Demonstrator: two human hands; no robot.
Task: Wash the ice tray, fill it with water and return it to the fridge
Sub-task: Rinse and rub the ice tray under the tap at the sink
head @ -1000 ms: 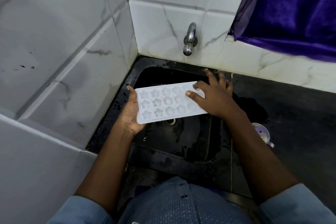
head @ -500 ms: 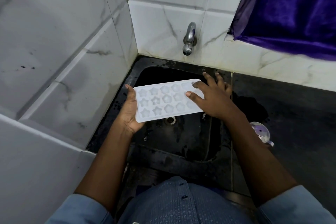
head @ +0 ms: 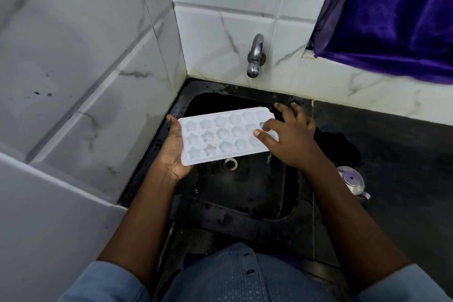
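A white ice tray [head: 220, 136] with star- and flower-shaped cups is held flat over a black sink [head: 245, 189]. My left hand [head: 172, 152] grips the tray's left end from underneath. My right hand [head: 289, 138] rests on the tray's right end, thumb and forefinger on the top face and the other fingers spread past its edge. A chrome tap [head: 255, 56] sticks out of the tiled wall just behind the tray; no water runs from it.
White marbled tiles [head: 98, 81] close in the sink on the left and back. A dark counter [head: 392, 154] runs to the right, with a small purple-lidded cup [head: 351, 180] by my right forearm. A purple curtain [head: 392, 12] hangs at the upper right.
The tray has lifted slightly and tilted with its right end a little higher. My right fingers have shifted over the tray's right end. My left hand keeps its grip.
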